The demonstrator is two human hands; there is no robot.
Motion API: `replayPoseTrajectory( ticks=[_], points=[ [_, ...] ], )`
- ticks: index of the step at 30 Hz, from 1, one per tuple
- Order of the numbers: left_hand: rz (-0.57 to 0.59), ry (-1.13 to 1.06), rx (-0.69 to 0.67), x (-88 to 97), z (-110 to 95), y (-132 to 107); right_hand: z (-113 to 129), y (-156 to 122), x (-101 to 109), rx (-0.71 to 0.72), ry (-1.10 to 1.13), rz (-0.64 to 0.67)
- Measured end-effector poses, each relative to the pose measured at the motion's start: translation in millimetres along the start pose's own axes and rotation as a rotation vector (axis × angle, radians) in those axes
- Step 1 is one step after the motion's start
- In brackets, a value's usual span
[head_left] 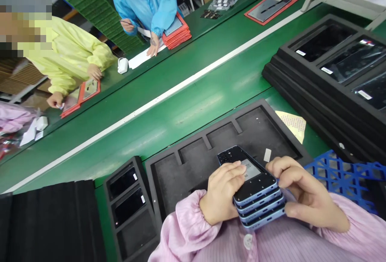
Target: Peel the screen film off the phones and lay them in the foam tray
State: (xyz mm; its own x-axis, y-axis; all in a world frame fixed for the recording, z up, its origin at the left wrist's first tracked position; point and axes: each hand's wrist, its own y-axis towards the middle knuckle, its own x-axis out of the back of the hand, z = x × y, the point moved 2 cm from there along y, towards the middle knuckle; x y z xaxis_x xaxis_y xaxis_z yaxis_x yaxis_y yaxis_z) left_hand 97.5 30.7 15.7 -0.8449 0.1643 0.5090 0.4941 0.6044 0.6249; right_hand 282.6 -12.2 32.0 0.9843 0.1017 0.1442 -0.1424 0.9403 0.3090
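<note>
I hold a stack of several blue-edged phone frames [259, 201] close to my body, above an empty black foam tray [193, 157]. My left hand [221, 193] wraps the stack's left side, with fingertips resting on the top piece beside a white label. My right hand [304, 193] grips the right end of the stack, fingers curled around its edge. Both sleeves are pink.
A black tray [129, 209] holding dark screens lies at the lower left. Stacked black trays [331, 64] with screens fill the right. A blue plastic grid [343, 173] lies right of my hands. Across the green conveyor [169, 109], two people work with red trays [177, 32].
</note>
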Motion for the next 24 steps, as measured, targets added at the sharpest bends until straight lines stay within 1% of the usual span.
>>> replayPoseTrajectory(
  ticks=[3,6,16,24],
  points=[
    [-0.007,-0.095,0.009,7.3,8.1,-3.2,3.0,5.7,-8.4,0.044,-0.010,0.054],
    [-0.026,-0.143,0.031,11.2,12.2,-7.6,4.9,9.9,-13.2,0.083,-0.031,0.094],
    [0.006,-0.120,0.011,9.8,11.3,-10.6,7.9,13.1,-9.8,0.167,-0.072,0.167],
    [0.007,-0.101,-0.011,9.7,9.9,-10.8,9.6,13.3,-9.0,0.188,-0.075,0.221]
  ],
)
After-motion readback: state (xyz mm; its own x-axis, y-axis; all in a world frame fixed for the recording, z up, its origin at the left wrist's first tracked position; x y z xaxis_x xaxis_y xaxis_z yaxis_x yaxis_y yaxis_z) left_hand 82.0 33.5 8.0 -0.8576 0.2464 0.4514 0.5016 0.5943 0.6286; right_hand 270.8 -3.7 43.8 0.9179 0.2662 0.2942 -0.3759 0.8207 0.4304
